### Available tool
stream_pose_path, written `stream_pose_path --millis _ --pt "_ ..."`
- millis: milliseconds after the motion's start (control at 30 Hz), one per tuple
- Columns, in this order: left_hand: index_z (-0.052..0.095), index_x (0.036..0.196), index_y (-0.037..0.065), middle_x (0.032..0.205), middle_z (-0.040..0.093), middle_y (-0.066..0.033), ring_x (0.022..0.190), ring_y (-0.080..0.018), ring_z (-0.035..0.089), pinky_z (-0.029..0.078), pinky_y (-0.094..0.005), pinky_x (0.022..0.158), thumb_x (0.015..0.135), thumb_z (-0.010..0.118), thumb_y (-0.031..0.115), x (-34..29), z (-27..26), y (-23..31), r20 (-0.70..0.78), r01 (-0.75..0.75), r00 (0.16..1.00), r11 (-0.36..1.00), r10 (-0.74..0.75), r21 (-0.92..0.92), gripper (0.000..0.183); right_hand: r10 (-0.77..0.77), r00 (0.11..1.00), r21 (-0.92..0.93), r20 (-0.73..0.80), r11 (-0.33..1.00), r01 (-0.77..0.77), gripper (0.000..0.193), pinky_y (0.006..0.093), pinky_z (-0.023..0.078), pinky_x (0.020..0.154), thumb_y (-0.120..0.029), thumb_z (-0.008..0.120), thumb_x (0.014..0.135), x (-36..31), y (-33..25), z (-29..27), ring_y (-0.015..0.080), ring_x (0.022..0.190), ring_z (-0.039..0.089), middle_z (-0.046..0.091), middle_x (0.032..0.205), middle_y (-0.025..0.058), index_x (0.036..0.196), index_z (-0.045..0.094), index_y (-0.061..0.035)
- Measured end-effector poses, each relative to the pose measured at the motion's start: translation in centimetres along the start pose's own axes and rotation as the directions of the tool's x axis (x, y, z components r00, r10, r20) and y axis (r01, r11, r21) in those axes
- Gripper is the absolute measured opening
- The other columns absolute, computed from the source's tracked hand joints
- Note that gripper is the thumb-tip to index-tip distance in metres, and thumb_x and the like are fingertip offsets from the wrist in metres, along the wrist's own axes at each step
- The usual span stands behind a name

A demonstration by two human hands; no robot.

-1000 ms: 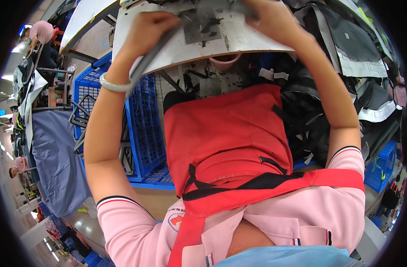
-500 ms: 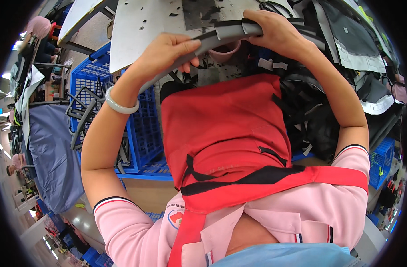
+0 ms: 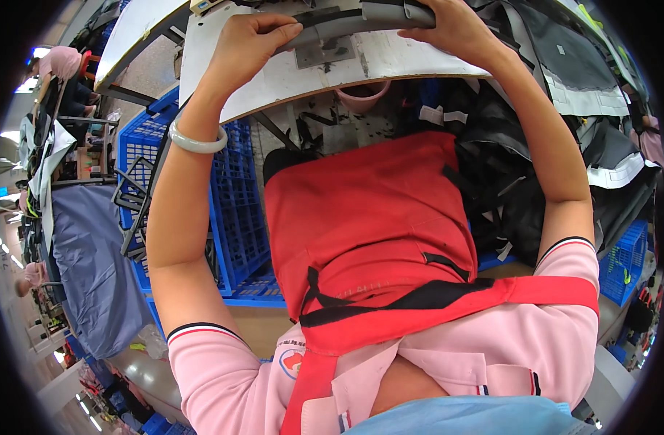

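Observation:
A long grey fabric strip with black edging (image 3: 339,27) is stretched between my two hands above the white work table (image 3: 234,101). At its left part, my left hand (image 3: 253,45) pinches it between thumb and fingers; a pale bangle (image 3: 198,145) circles that wrist. My right hand (image 3: 451,27) grips the strip's other side, with the fingertips partly cut off by the upper edge of the view. Beneath the strip, a metal plate (image 3: 324,54) is set in the tabletop. The sewn detail of the strip is too small to make out.
A blue crate (image 3: 237,210) with black frame-like pieces stands at left below the table. A pink bowl (image 3: 363,98) shows under the table edge. Black bags and fabric (image 3: 502,163) are heaped at right. My red apron (image 3: 361,196) covers my lap.
Both hands have moved forward and up with the grey strip, over the tabletop. More of the table's front edge and the pink bowl now show.

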State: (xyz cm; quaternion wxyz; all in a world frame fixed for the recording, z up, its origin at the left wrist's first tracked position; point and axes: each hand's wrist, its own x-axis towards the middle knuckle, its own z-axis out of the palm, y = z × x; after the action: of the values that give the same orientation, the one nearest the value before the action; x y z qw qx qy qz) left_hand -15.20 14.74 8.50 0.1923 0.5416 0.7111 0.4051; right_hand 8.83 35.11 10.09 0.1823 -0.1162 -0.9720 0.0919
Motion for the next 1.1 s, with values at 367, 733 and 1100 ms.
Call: stream_pose_path --millis 367,733,1100 --pt "0.074 0.108 0.003 0.086 0.071 -0.0023 0.078 -0.0061 0.062 0.047 -0.0197 0.072 0.088 0.071 0.027 2.3 -0.6 -1.1 -0.036 0.038 0.999 0.996 -0.036 0.084 0.03 0.041 0.999 -0.025 -0.028 0.999 -0.042 0.048 0.0467 0.048 0.076 -0.032 0.08 0.075 1.1 1.5 0.7 0.043 0.091 0.061 0.063 0.09 0.0231 0.101 0.056 0.0006" --pt "0.074 0.108 0.004 0.089 0.072 -0.0025 0.078 -0.0065 0.062 0.048 -0.022 0.076 0.091 0.066 0.025 4.0 -1.9 -3.6 -0.18 0.039 0.983 0.999 -0.035 0.017 0.028 0.156 0.978 0.106 -0.141 0.984 -0.142 0.05 0.0468 0.048 0.079 -0.025 0.076 0.079 1.8 1.8 0.3 0.0425 0.095 0.062 0.065 0.098 0.025 0.114 0.05 -0.0001" --pt "0.073 0.097 -0.001 0.074 0.069 -0.0079 0.066 -0.011 0.059 0.048 -0.0279 0.061 0.09 0.066 0.019 0.6 6.0 4.2 0.232 -0.208 0.953 0.977 0.195 0.034 0.023 -0.305 0.942 -0.227 0.141 0.916 0.331 0.02 0.0404 0.044 0.099 -0.015 0.061 0.076 -1.6 -15.5 11.3 0.0252 0.106 0.061 0.068 0.098 0.0104 0.091 0.069 -0.004"
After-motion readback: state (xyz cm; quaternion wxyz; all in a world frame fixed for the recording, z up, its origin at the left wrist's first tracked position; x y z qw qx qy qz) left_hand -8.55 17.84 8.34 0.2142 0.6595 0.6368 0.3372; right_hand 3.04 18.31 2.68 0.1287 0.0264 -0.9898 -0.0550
